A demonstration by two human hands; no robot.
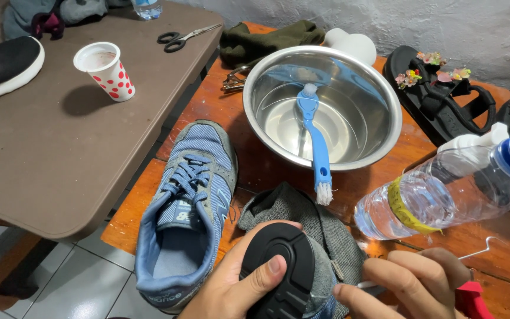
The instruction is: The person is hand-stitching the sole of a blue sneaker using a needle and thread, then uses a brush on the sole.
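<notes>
Down at the lower edge, the left hand [231, 289] wraps around an upturned shoe with a black rubber sole [278, 272], thumb pressed on the sole. The right hand [408, 283] is curled shut, pinching a thin white stick [368, 285] beside that shoe. Under them a grey cloth [326, 227] lies on the wet orange wooden bench [255, 165]. Just left stands a matching blue mesh sneaker [187, 212]. Beyond, a blue-handled brush [317, 147] leans in a steel bowl [379, 112]. A clear plastic bottle with a blue cap [444, 192] lies to the right, near black flowered sandals [438, 100].
</notes>
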